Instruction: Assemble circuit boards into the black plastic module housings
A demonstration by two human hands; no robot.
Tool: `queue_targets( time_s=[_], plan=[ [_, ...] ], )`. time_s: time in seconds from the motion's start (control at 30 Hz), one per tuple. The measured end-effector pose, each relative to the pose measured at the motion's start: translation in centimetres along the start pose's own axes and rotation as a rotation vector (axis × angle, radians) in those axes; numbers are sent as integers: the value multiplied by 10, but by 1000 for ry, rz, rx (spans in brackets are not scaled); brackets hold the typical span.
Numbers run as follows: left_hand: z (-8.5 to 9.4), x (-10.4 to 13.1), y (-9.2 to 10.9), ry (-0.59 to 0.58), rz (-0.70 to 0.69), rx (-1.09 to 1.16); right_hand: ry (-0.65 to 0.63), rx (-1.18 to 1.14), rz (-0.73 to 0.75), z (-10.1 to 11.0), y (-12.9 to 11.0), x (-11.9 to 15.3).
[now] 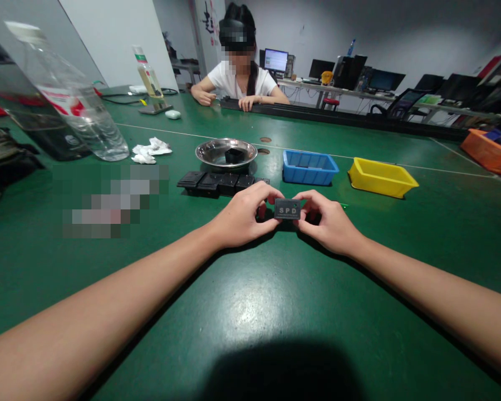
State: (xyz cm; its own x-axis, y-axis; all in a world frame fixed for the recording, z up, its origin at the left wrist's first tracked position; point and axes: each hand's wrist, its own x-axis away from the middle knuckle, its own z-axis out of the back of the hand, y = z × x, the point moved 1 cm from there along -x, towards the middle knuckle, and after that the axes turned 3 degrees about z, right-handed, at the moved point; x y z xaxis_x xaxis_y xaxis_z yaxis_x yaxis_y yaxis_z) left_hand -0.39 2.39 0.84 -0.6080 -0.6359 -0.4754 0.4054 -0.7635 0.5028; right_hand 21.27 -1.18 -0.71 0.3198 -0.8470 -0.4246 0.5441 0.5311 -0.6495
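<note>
Between my two hands is a small black box marked "SPD", its lettered face turned toward me. My left hand pinches its left end between thumb and fingers. At the right end, my right hand grips it the same way. Just behind my left hand lies a row of black plastic cases on the green table. A round metal dish stands beyond the row, with a black piece inside it.
A blue bin and a yellow bin stand behind my right hand; an orange basket is far right. Large bottles and crumpled tissue are at left. Another person sits across the green table.
</note>
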Motion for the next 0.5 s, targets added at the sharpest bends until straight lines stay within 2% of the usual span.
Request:
queue_targets(
  time_s=[0.5],
  plan=[
    [0,0,-1,-3,4,4,-2,0,5,0,1,0]
  ],
)
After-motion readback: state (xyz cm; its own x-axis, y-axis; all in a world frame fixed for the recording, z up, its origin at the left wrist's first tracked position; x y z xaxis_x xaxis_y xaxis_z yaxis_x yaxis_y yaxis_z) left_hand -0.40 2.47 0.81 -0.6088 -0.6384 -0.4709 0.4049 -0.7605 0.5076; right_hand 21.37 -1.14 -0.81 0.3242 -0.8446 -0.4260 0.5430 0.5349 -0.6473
